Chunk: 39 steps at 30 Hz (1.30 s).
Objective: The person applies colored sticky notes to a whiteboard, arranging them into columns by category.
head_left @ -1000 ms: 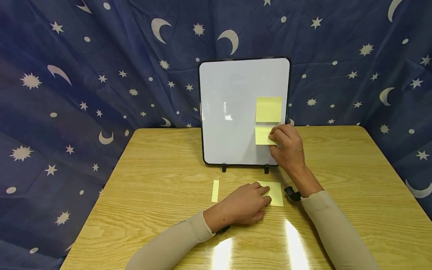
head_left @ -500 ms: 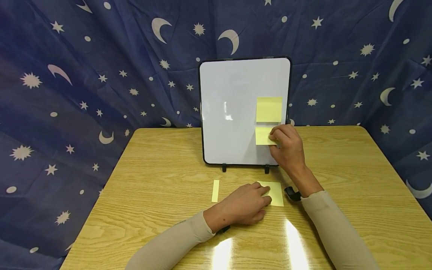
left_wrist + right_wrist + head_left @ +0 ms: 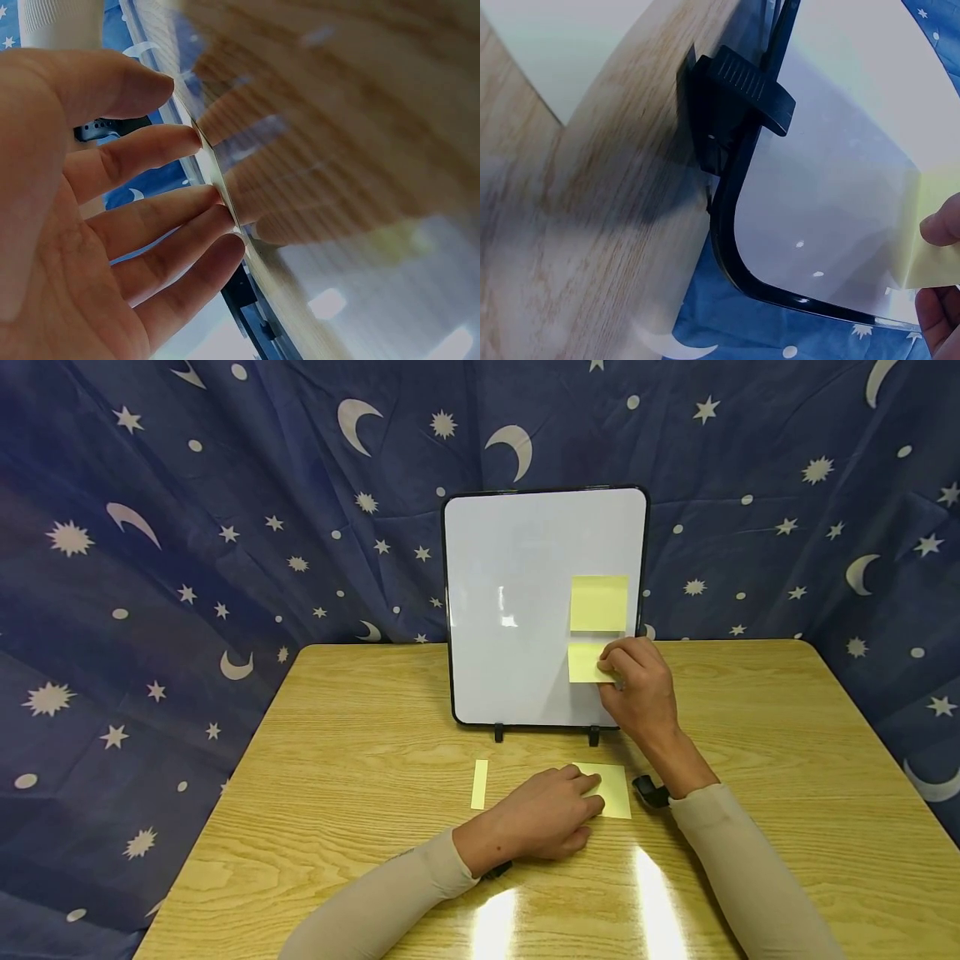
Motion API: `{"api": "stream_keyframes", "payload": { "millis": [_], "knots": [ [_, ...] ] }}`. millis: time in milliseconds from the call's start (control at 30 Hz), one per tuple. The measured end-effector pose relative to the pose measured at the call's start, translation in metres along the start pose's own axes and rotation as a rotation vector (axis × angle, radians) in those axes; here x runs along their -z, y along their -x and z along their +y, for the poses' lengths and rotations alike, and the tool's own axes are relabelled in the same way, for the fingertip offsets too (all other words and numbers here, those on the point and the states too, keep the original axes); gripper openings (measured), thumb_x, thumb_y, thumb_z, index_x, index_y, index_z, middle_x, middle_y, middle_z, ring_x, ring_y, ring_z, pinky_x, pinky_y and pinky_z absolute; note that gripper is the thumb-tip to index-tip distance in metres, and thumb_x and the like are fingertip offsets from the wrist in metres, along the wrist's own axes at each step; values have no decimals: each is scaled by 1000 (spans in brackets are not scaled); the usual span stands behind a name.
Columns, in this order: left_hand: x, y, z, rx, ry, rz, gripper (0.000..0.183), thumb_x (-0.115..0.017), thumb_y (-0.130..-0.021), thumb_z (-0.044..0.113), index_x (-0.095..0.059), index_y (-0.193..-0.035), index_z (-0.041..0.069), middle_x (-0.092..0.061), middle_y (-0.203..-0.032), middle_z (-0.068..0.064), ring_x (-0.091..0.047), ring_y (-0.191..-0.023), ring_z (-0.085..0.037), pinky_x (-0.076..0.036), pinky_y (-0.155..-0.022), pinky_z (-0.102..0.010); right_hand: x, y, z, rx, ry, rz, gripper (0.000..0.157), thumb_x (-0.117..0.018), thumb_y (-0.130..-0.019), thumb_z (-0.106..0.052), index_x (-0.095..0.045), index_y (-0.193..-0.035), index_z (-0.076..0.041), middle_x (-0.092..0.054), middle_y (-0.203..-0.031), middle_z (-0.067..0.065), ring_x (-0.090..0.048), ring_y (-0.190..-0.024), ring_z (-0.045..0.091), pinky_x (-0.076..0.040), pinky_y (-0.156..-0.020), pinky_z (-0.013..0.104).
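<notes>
A whiteboard (image 3: 510, 560) in a black frame stands upright at the table's far side. Two yellow sticky notes are at its right part: the upper sticky note (image 3: 598, 603) lies flat on it, and below hangs the lower sticky note (image 3: 582, 662). My right hand (image 3: 641, 687) pinches the lower note by its right side; the right wrist view shows that note (image 3: 930, 264) between thumb and finger, standing off the board along its near edge. My left hand (image 3: 542, 814) rests its extended fingertips on a yellow sticky note (image 3: 617, 795) lying on the table.
To the left of that note lies a narrow pale yellow strip (image 3: 479, 785). Black feet (image 3: 498, 733) hold up the board on the wooden table (image 3: 360, 718). A blue curtain (image 3: 300, 485) with moons and stars hangs behind and at both sides.
</notes>
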<state>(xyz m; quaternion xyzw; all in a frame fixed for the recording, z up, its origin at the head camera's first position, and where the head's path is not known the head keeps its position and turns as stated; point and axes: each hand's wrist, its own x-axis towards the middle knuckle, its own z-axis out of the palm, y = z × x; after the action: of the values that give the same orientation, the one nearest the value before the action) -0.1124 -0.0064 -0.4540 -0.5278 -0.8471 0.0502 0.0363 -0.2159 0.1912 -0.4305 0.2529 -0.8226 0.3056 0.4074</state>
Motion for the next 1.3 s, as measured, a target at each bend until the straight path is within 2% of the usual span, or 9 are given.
{"api": "stream_keyframes", "payload": {
  "millis": [667, 933, 1300],
  "knots": [
    [-2, 1, -1, -7, -18, 18, 19, -62, -102, 33, -74, -114, 24, -66, -140, -3, -64, -120, -20, -53, -100, -30, -1, 1, 1, 13, 5, -22, 27, -62, -74, 25, -67, -83, 1, -67, -97, 17, -59, -92, 36, -47, -80, 42],
    [-2, 1, -1, -10, -12, 26, 18, -62, -102, 32, -74, -114, 24, -67, -140, -4, -64, -119, -20, -52, -100, -30, -4, 3, 2, 9, -16, 4, 32, -63, -69, 29, -68, -83, 0, -68, -97, 16, -60, -91, 37, -47, -79, 44],
    [-2, 1, -2, -15, 2, 18, 19, -61, -103, 30, -74, -116, 24, -66, -142, -4, -63, -122, -20, -51, -103, -29, -4, 5, 4, -7, 19, -32, 28, -65, -73, 25, -68, -83, 0, -67, -98, 15, -59, -94, 36, -48, -82, 44]
  ]
}}
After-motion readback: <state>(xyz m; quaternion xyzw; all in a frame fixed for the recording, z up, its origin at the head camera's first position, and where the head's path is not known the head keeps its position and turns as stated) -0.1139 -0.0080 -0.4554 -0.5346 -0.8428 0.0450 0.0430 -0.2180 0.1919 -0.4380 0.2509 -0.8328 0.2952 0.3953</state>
